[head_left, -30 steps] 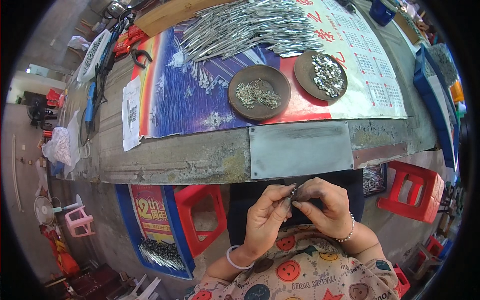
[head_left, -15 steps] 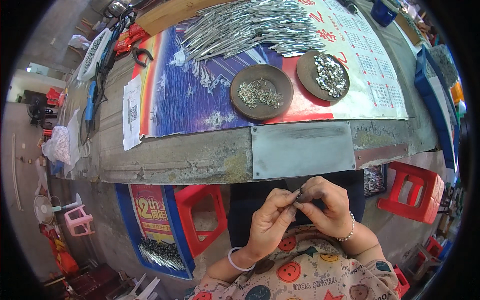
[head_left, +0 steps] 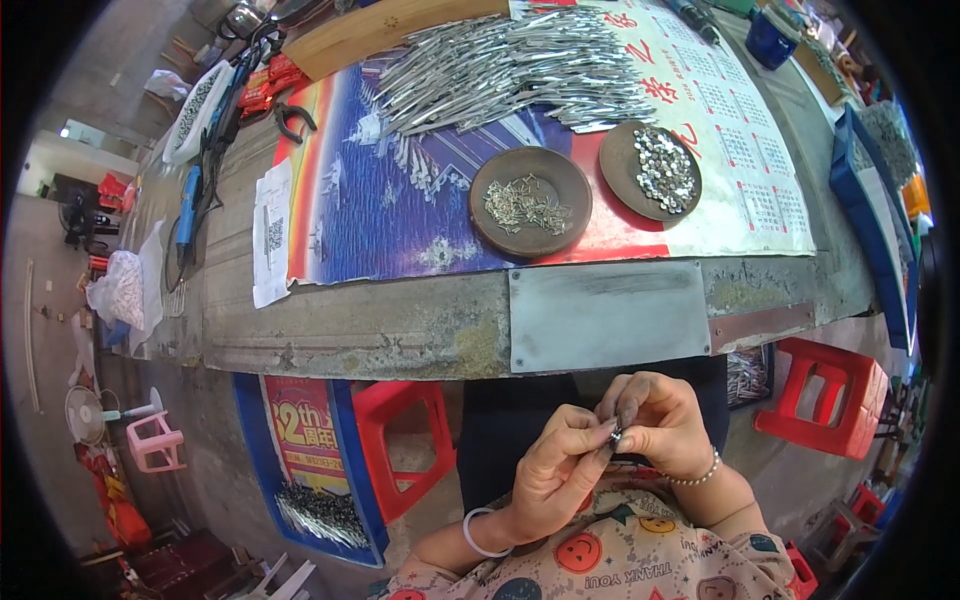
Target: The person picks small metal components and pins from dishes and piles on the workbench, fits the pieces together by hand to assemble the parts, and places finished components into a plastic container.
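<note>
Just in front of the table edge, above my lap, my left hand (head_left: 562, 466) and my right hand (head_left: 665, 425) meet fingertip to fingertip. Both are pinched on a small shiny metal piece (head_left: 615, 436); the fingers cover most of it, so its exact kind cannot be made out. Beyond them on the table stands a round brown dish (head_left: 488, 232) with many thin short metal pins (head_left: 527, 204). To its right, a second brown dish (head_left: 622, 178) holds small round silvery pieces (head_left: 664, 172). Behind both lies a big heap of slender metal strips (head_left: 510, 70).
A grey metal plate (head_left: 610, 315) is fixed at the table's front edge. Black-handled pliers (head_left: 295, 122) and a blue-handled tool with a cord (head_left: 187, 210) lie at left. Red stools (head_left: 405, 440) and a blue tray of metal parts (head_left: 375, 500) stand below the table.
My joined hands have shifted slightly lower in the picture, and the fingers have changed their pinch on the small metal piece. The table sits a little lower in the picture too.
</note>
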The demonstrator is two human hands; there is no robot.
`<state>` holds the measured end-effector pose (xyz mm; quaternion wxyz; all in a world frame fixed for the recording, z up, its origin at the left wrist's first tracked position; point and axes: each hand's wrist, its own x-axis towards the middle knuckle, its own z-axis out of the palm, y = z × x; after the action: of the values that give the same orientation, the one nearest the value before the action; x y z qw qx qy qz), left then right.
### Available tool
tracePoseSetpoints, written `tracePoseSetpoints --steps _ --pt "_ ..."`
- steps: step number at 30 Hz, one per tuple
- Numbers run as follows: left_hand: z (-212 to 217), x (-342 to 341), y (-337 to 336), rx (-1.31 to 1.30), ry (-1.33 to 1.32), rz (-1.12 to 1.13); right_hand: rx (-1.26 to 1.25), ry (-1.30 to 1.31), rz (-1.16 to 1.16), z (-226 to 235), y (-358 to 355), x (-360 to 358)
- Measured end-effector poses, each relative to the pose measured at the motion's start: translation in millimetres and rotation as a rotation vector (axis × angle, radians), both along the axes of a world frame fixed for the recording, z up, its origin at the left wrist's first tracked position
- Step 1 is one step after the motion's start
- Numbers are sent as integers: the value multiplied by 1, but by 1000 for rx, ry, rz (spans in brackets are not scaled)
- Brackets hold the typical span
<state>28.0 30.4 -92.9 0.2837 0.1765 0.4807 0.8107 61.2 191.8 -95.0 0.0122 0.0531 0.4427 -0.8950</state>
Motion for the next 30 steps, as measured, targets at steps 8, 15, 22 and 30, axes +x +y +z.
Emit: tracePoseSetpoints --steps 8,15,22,30 --pt "-1 -1 6 -131 248 167 451 135 -341 3 -22 3" --pt "-1 0 5 -161 403 227 1003 322 -432 19 -22 1" --pt "-9 1 6 -152 306 258 1215 282 -426 20 -26 -3" --pt "-5 10 6 -122 207 231 1204 291 -449 13 -29 -6"
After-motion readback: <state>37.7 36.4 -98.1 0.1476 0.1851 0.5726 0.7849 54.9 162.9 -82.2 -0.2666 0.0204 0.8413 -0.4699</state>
